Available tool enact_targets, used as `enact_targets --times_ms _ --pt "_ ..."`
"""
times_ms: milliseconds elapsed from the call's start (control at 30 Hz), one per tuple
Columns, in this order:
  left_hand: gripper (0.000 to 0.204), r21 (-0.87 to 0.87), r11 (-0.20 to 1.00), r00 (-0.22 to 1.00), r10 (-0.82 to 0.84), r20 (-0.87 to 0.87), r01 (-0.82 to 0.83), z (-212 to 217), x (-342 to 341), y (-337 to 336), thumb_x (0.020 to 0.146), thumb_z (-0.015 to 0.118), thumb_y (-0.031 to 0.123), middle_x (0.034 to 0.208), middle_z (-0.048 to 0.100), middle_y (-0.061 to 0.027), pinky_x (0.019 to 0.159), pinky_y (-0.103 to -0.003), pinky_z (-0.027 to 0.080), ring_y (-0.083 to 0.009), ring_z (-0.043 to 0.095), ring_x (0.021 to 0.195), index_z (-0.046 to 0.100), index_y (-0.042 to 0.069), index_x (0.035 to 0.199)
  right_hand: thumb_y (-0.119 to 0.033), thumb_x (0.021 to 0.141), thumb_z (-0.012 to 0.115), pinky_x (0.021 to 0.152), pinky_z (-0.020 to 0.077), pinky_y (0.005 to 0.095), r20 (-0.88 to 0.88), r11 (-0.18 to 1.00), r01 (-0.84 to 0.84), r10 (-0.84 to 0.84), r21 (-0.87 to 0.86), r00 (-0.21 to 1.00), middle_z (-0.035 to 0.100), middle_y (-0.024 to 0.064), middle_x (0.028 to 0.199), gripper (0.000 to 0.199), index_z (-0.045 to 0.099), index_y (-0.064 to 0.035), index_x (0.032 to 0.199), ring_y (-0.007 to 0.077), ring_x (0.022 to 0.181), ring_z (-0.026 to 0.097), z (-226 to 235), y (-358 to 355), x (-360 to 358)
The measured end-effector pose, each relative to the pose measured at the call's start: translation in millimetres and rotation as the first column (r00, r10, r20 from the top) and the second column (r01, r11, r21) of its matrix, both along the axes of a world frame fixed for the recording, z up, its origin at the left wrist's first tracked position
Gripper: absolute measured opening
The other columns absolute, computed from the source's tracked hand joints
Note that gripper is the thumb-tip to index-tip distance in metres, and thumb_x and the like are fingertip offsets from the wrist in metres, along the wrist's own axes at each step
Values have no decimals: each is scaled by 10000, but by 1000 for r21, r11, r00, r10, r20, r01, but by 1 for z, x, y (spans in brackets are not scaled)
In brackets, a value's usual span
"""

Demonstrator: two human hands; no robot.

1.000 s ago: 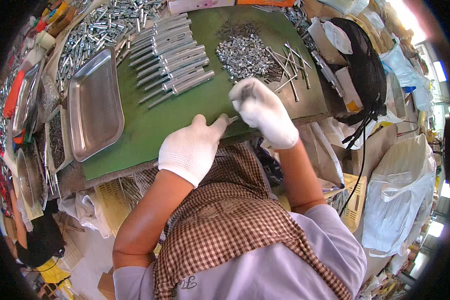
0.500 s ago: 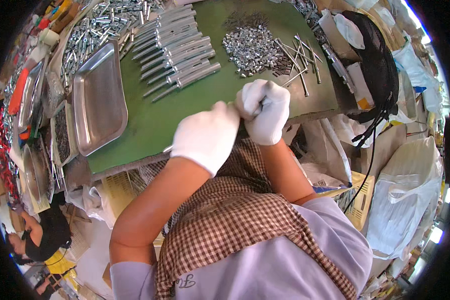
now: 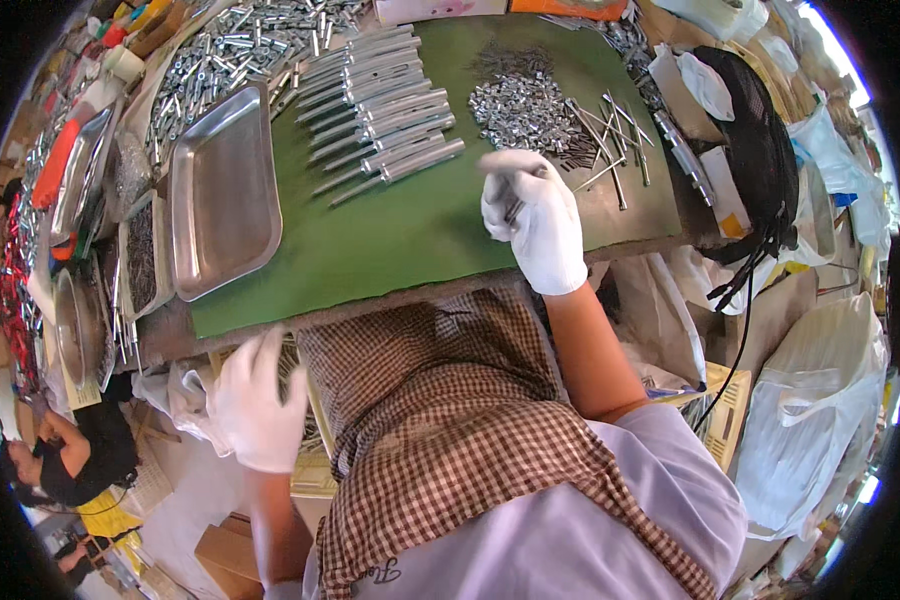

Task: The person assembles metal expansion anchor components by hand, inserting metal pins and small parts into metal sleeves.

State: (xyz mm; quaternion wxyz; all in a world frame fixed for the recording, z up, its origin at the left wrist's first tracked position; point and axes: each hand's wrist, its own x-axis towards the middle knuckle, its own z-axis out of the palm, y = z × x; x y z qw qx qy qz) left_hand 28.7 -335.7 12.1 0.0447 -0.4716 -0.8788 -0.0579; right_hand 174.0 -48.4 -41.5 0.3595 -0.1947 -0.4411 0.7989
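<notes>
My left hand [image 3: 260, 402], in a white glove and a little blurred, is below the table's near edge at the left. Its fingers are spread, and nothing shows in them. A yellow crate [image 3: 315, 478] with thin metal rods is beside it. Over the green mat [image 3: 370, 265], my white-gloved right hand [image 3: 542, 225] is closed with curled fingers. Something small and dark grey shows between them, too little to name. Beyond that hand lie a pile of small silver nuts or sleeves [image 3: 520, 112] and several long thin bolts [image 3: 615, 160]. Metal anchor bolts with sleeves [image 3: 400, 125] lie in a row further left.
A steel tray [image 3: 225, 200] rests at the mat's left, with heaped metal sleeves [image 3: 240, 50] behind it. Small dark pins [image 3: 510, 58] lie at the back. A black mesh bag [image 3: 735, 130] and white plastic bags [image 3: 810, 400] stand right. Another person [image 3: 80, 450] is at far left.
My hands were together over the mat's near edge. The left has moved down and left, off the table, and opened. The right stays over the mat. The view has shifted slightly.
</notes>
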Motion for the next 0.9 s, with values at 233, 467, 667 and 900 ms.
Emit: enact_targets --times_ms 233,467,667,900 --pt "251 364 885 945 -325 34 291 -25 -13 176 846 636 152 1084 639 -129 848 -436 483 -341 604 986 627 61 1079 -364 979 465 406 311 209 159 994 -25 8 105 987 590 93 802 424 625 11 1098 85 475 434 13 -9 10" --pt "184 174 919 931 -364 31 354 -37 -9 210 829 667 199 928 619 -117 782 -431 477 -338 584 867 636 68 954 -133 953 476 455 299 190 282 995 84 -94 47 955 612 38 795 247 664 13 1019 34 517 398 23 -15 48" --pt "171 316 848 847 -496 189 426 -39 -23 186 835 641 131 971 604 -135 799 -435 469 -346 585 900 607 50 982 -168 969 504 525 381 196 478 985 -11 -75 174 875 628 16 820 255 656 -3 1090 36 563 467 27 -14 42" --pt "324 64 789 786 -614 69 611 14 13 188 845 643 233 893 598 -83 746 -389 491 -285 599 858 607 98 1137 -231 984 512 437 383 239 507 994 -62 10 86 862 624 29 783 303 646 2 1125 54 468 476 39 -9 34"
